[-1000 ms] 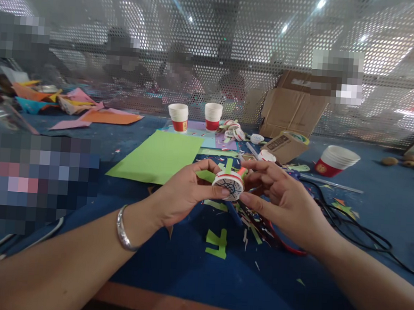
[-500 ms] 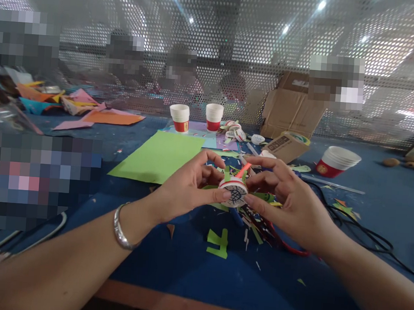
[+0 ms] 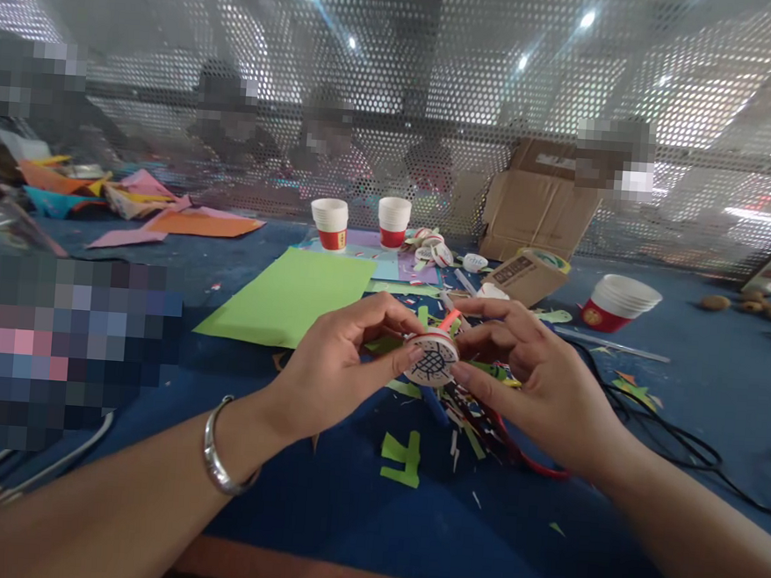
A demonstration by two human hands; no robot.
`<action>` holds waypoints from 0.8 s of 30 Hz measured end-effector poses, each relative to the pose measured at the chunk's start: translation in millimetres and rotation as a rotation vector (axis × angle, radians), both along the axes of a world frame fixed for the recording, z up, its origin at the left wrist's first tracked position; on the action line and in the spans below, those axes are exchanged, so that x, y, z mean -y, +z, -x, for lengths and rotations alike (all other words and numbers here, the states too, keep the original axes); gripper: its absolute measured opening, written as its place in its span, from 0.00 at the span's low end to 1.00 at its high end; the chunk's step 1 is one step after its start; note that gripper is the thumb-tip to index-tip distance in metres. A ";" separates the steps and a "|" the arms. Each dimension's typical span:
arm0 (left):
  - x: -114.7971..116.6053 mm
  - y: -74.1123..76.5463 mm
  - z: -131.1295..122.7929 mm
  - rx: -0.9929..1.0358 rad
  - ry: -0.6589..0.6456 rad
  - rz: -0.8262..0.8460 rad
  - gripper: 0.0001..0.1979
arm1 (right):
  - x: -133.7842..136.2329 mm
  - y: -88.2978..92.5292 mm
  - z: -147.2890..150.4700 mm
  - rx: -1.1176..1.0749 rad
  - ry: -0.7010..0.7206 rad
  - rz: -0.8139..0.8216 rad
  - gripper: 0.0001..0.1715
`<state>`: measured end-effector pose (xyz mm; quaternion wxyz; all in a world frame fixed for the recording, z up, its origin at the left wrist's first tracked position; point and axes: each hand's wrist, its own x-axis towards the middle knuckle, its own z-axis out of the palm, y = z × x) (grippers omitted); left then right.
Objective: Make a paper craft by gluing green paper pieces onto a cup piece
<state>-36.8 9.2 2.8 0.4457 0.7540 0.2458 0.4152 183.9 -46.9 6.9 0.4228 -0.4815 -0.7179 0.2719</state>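
I hold a small cut-down paper cup piece (image 3: 431,360) above the blue table (image 3: 358,498). It is white with a red rim, a black net pattern drawn on its round bottom, and green and orange paper strips sticking up from it. My left hand (image 3: 337,365) pinches its left side with thumb and fingers; a silver bangle sits on that wrist. My right hand (image 3: 529,383) grips its right side, fingers curled round it. Under the hands lies a heap of paper scraps (image 3: 469,414) and a green cut-out (image 3: 403,459).
A green paper sheet (image 3: 293,296) lies ahead, with two paper cups (image 3: 329,223) behind it, a cup stack (image 3: 619,303) and a cardboard box (image 3: 537,198) to the right. A black cable (image 3: 666,436) runs right. People sit beyond a perforated screen.
The cup piece has turned and tilted a little in my fingers, its netted bottom now facing me more. Both hands stay on it, slightly lower than at first.
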 end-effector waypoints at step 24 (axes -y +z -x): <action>1.8 1.0 2.8 -0.110 0.024 -0.315 0.07 | -0.3 7.5 1.0 -0.061 -0.041 0.024 0.21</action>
